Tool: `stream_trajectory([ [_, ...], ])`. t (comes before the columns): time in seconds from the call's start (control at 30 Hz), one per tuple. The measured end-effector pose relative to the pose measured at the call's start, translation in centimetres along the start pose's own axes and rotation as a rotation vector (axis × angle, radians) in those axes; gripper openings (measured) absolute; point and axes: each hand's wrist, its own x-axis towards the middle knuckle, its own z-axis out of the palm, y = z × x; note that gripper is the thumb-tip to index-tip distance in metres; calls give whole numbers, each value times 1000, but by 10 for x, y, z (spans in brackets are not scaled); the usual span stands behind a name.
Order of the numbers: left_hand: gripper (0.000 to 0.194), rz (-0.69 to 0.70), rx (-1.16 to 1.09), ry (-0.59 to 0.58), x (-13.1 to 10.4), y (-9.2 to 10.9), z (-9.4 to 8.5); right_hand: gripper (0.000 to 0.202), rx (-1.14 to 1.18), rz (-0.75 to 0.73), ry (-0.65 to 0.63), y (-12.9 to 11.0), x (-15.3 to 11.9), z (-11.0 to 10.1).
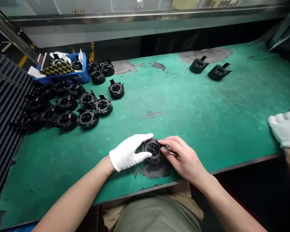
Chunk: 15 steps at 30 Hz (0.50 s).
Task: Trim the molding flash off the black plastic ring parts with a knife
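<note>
A round black plastic part with concentric rings lies on the green mat close to the front edge. My left hand, in a white glove, grips its left side, thumb in front and fingers behind. My bare right hand is at the right rim, pinching a slim dark tool whose exact kind I cannot make out. The fingertips of that hand meet the part's edge and hide some of it.
Several similar black parts are grouped at the left, beside a stack of dark ribbed trays. A blue bin holds a sheet of round stickers. Two more parts stand back right. Another person's gloved hand rests at the right.
</note>
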Motion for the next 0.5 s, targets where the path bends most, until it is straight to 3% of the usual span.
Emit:
stream_trajectory([
  [0.17,41,-39,-95,128,-1,5,0,12,-72,17,-34,-15,-14,-1],
  [0.23,52,-20,-86,85,1,7,-2,14,-104,11,-18,-18,-15,2],
  [0.37,110,-38,-51,-25,8,10,-3,17,-141,15,45,-20,-12,10],
  [0.5,107,-36,2,-50,13,11,1,15,-188,29,102,-25,-7,17],
])
